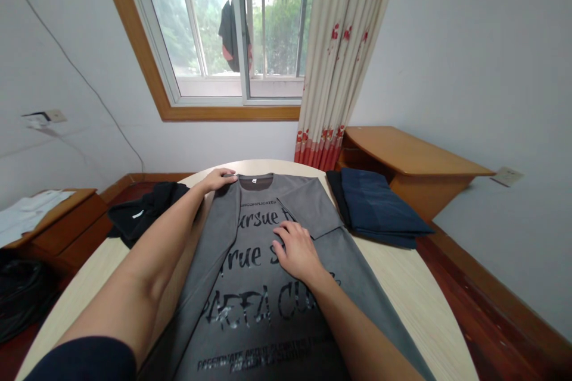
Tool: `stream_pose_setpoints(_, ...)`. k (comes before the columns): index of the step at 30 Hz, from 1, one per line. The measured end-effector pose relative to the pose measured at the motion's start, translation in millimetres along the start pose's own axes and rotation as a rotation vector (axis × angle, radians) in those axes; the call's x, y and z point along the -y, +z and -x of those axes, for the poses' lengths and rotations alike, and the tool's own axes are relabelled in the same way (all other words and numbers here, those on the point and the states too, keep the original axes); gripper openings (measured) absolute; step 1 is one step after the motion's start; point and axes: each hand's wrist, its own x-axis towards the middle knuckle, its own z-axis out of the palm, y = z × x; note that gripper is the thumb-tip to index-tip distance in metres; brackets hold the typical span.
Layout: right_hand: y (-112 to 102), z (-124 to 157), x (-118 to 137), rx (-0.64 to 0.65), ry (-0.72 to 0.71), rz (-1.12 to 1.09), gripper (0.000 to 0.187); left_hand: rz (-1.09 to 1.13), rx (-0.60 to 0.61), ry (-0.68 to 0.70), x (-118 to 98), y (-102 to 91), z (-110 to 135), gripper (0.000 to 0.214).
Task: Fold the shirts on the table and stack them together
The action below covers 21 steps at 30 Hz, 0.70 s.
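A grey T-shirt (268, 277) with dark printed lettering lies front side up on the round table, its collar toward the window. Its right sleeve is folded inward over the chest, and the left side is also turned in along a long fold. My left hand (220, 180) rests on the folded shoulder left of the collar, fingers stretched out. Flat on the shirt's chest, beside the folded sleeve, lies my right hand (295, 250) with its fingers apart. The shirt's lower hem is out of view.
Folded dark blue clothes (379, 205) are stacked at the table's right. A crumpled black garment (147, 208) lies at the left. Pale wood shows on the round table (429, 303). Beyond stand a wooden desk (415, 152), a curtain (344, 59) and a window.
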Motion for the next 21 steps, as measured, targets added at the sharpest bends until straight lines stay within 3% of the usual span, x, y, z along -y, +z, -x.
stream_pose_setpoints(3, 0.1, 0.1, -0.4, 0.002, 0.002, -0.003, 0.029, 0.015, -0.006, 0.024, -3.9, -4.2, 0.8, 0.056)
stream_pose_setpoints(10, 0.6, -0.4, -1.0, 0.003, 0.008, -0.012, 0.029, -0.132, -0.038, 0.089, -7.9, -9.5, -9.6, 0.047)
stream_pose_setpoints(17, 0.4, -0.9, -1.0, -0.002, 0.008, -0.019, 0.029, -0.365, 0.038, 0.138, -6.2, 9.7, -11.9, 0.032)
stream_pose_setpoints(21, 0.6, -0.9, -1.1, -0.005, 0.007, -0.023, 0.029, -0.512, 0.014, 0.113, -4.1, 20.0, -3.7, 0.034)
